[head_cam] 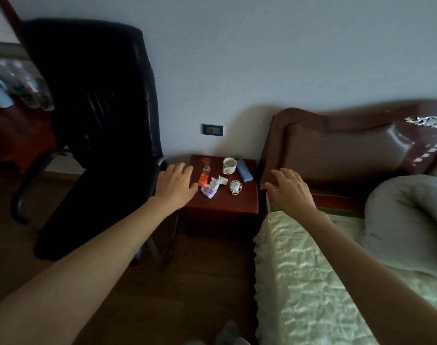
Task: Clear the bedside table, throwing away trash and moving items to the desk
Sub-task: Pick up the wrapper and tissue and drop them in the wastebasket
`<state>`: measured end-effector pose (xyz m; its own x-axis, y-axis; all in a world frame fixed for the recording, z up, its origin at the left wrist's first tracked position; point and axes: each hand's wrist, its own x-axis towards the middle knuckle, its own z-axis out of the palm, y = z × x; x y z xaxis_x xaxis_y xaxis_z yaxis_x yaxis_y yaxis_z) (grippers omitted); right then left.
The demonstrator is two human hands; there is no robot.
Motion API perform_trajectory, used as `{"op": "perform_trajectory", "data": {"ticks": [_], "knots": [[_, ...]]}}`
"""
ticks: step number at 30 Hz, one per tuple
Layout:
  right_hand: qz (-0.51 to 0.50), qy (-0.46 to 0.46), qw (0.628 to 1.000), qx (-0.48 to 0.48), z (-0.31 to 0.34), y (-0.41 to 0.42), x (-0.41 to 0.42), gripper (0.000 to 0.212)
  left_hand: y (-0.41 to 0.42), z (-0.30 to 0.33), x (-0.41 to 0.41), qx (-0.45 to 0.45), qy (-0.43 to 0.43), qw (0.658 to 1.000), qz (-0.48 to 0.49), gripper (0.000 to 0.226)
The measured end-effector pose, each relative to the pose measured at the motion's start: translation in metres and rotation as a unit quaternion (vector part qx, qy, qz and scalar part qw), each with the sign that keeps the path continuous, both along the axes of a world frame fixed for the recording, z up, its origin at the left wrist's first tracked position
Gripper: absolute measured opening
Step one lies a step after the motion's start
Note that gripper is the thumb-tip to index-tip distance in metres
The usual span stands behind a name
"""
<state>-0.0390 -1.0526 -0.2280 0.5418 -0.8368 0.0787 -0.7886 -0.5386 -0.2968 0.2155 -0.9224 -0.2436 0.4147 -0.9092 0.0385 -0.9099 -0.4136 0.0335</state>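
Note:
The small red-brown bedside table [237, 206] stands against the wall between a chair and the bed. On it lie an orange snack wrapper [205, 171], a crumpled white tissue and wrapper [213, 186], a white mug [229, 165], a coiled white charger cable [235, 187] and a blue box [244, 171]. My left hand [176, 184] hovers over the table's left edge, fingers spread, just left of the orange wrapper and holding nothing. My right hand [289, 190] is stretched out to the right of the table, over the bed's corner, fingers apart and empty.
A black office chair [93, 115] stands close to the table's left. The bed [312, 270] with a brown headboard [336, 150] and a grey pillow [406, 220] fills the right. A desk [6, 135] with bottles is at the far left. The floor is wooden.

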Motion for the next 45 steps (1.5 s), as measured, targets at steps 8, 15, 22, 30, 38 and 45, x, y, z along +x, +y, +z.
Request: {"op": "perform_trajectory", "data": {"ticks": [8, 15, 22, 30, 38, 45], "knots": [[0.014, 0.015, 0.999, 0.049, -0.045, -0.089, 0.043, 0.049, -0.079, -0.045, 0.025, 0.036, 0.055, 0.998, 0.019, 0.055], [-0.005, 0.023, 0.995, 0.095, -0.089, -0.153, 0.099, 0.048, -0.147, -0.092, 0.082, 0.067, 0.09, 0.993, 0.032, 0.055], [-0.031, 0.027, 0.99, 0.137, -0.133, -0.199, 0.159, 0.044, -0.205, -0.135, 0.135, 0.111, 0.11, 0.988, 0.019, 0.056], [-0.011, 0.042, 0.983, 0.176, -0.195, -0.239, 0.208, 0.044, -0.24, -0.2, 0.163, 0.16, 0.146, 0.976, 0.034, 0.054], [0.025, 0.066, 0.972, 0.226, -0.277, -0.274, 0.242, 0.046, -0.268, -0.276, 0.181, 0.192, 0.166, 0.963, 0.091, 0.056], [0.078, 0.07, 0.956, 0.274, -0.352, -0.275, 0.268, 0.047, -0.271, -0.343, 0.181, 0.209, 0.191, 0.951, 0.124, 0.055]]}}
